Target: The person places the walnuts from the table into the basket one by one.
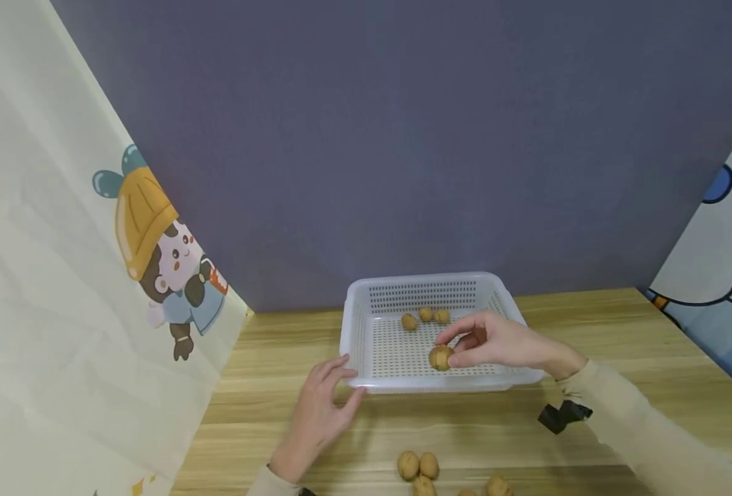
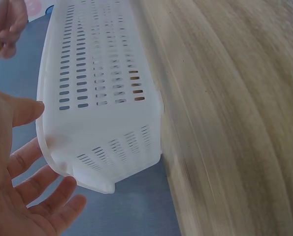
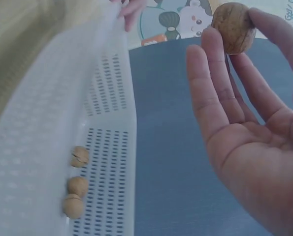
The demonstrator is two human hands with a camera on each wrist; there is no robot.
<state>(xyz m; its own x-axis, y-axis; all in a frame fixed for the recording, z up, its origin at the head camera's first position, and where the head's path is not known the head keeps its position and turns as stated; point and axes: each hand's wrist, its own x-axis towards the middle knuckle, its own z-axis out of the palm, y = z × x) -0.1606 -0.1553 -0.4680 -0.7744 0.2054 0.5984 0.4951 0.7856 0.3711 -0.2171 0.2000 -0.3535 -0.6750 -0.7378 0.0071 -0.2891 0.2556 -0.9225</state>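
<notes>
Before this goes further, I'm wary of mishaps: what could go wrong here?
The right hand pinches one walnut between its fingers, so it might slip and bounce. The left hand is at the basket, so a push could shift it. Loose walnuts on the table might roll if a sleeve brushes them.

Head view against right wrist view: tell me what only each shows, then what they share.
Clear only in the head view: the loose walnuts on the table, and the right sleeve. Only the right wrist view: the palm of the right hand facing the camera. Both: the basket, three walnuts inside, the pinched walnut, the left hand, the cartoon figure.
</notes>
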